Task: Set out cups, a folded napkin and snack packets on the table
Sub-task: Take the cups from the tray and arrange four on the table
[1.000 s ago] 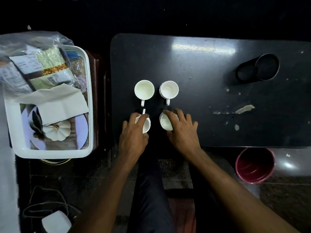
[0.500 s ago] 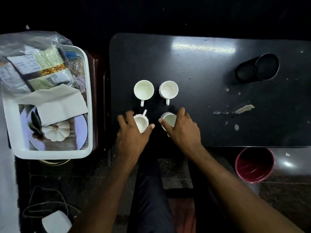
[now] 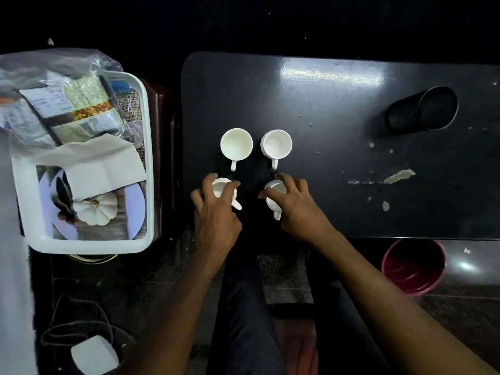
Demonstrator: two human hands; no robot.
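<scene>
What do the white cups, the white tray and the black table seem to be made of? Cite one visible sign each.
Cups: probably glazed ceramic; smooth, glossy white. Tray: likely moulded plastic; matt white, rounded corners. Table: dark glossy coating, perhaps paint or laminate, over an unclear core; it mirrors light and has chipped patches.

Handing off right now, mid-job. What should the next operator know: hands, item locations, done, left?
Left hand grips the near-left cup from above; right hand grips the near-right cup the same way, near the table's front edge.
Far-left cup and far-right cup stand upright just beyond, handles toward the person.
Napkin and snack packets lie in the white tray left of the table.
Done: far pair placed. Left: settle and release the near pair, then set out napkin and packets.
</scene>
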